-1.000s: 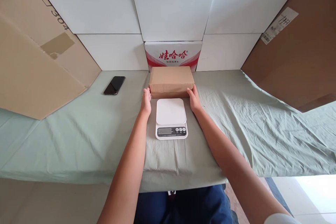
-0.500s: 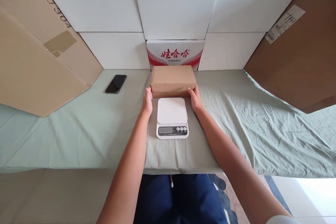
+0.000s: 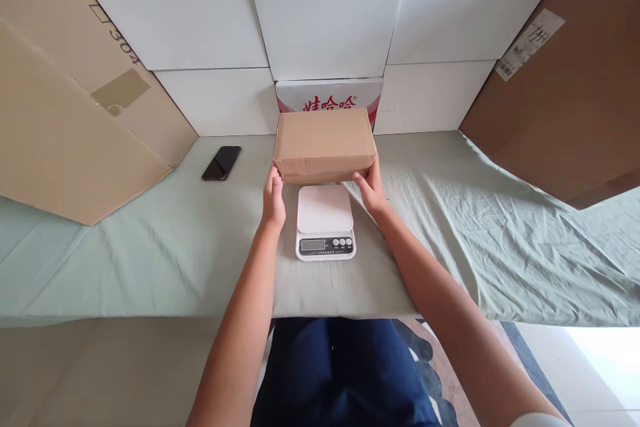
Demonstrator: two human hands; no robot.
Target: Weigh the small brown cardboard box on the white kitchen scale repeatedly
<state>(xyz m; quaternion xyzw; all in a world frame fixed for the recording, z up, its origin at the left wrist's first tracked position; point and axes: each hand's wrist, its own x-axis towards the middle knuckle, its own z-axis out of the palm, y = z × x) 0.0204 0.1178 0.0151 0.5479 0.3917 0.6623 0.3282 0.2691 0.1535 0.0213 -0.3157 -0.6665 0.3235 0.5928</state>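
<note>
Lifted since a moment ago, the brown rectangular cardboard box (image 3: pixel 324 143) is clasped between left hand (image 3: pixel 274 199) and right hand (image 3: pixel 371 188), just behind the white digital kitchen scale (image 3: pixel 325 222).

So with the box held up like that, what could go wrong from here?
1. The box is pinched only at its lower corners by the left hand and right hand; it could tip or slip.
2. The box looks wider than the scale platform, so set down there it may overhang, sit off-centre or hide the display.
3. The wrinkled cloth under the scale is soft, which might leave it unlevel.
</note>
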